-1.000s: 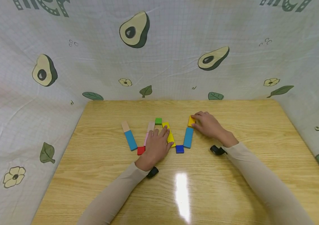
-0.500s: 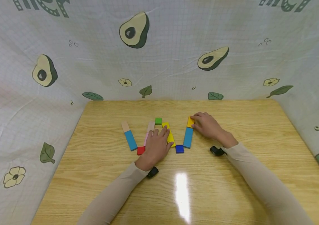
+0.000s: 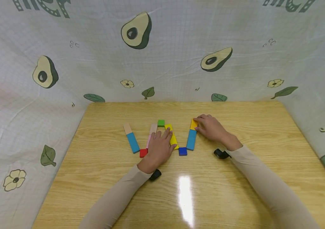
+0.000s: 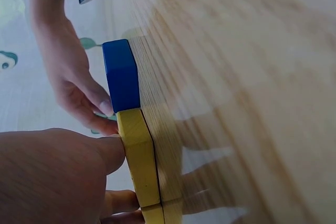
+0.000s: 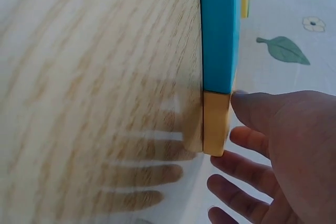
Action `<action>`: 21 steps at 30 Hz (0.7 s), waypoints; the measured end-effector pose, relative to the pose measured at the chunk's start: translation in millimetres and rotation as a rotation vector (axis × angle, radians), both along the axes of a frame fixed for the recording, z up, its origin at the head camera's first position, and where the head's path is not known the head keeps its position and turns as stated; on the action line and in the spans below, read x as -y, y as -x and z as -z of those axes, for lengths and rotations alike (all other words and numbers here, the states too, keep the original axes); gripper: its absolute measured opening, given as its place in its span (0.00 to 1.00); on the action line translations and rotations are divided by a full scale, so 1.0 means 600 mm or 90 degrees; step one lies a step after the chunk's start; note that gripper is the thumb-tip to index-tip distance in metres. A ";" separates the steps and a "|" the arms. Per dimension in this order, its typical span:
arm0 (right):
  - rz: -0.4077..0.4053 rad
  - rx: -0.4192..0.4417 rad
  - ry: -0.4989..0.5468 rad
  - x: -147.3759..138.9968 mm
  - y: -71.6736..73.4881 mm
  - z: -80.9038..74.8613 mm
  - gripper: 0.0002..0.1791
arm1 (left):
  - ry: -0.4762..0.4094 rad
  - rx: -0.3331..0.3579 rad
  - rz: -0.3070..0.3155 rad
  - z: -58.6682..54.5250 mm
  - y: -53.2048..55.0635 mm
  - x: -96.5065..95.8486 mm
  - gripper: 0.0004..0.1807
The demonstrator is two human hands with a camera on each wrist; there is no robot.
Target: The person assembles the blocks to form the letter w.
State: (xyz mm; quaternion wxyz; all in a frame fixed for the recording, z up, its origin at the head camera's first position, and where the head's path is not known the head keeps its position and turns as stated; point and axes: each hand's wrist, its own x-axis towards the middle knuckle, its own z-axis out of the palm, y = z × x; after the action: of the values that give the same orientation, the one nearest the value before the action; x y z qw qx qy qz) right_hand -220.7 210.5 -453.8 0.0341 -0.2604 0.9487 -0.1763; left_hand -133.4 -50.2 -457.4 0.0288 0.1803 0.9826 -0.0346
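Note:
My left hand (image 3: 159, 148) rests with spread fingers on the yellow blocks (image 3: 174, 140), thumb and fingertips touching them. The left wrist view shows two yellow blocks meeting at a seam. Between the yellow row and a light-blue block (image 3: 191, 140) sits a small dark-blue block (image 3: 183, 151). At the light-blue block's far end is an orange-yellow block (image 3: 194, 124), which my right hand (image 3: 211, 128) holds by thumb and index finger. In the right wrist view, the orange block (image 5: 216, 124) meets the light-blue block (image 5: 218, 35) end to end. Pink blocks (image 3: 153, 129) are partly hidden by my left hand.
Left of my left hand lie a red square block (image 3: 143, 153), a second light-blue block (image 3: 133, 142) and a natural-wood block (image 3: 127, 128). A green block (image 3: 161, 123) lies at the top between the pink and yellow rows. Patterned cloth (image 3: 176, 57) stands behind the wooden table (image 3: 208, 190).
My right hand has shifted the orange-yellow block slightly toward me and left, bringing it in line with the light-blue block. My left hand has stayed in place.

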 end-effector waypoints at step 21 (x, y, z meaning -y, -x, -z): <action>0.075 -0.035 0.031 -0.084 -0.048 -0.007 0.25 | -0.031 0.030 0.005 0.002 0.010 0.012 0.35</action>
State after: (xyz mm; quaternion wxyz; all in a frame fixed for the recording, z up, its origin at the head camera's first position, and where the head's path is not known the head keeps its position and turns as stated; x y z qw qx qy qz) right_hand -191.7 261.1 -449.6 -0.0087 -0.2095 0.9584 -0.1939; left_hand -139.6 -57.2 -458.6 0.0471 0.1856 0.9815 -0.0069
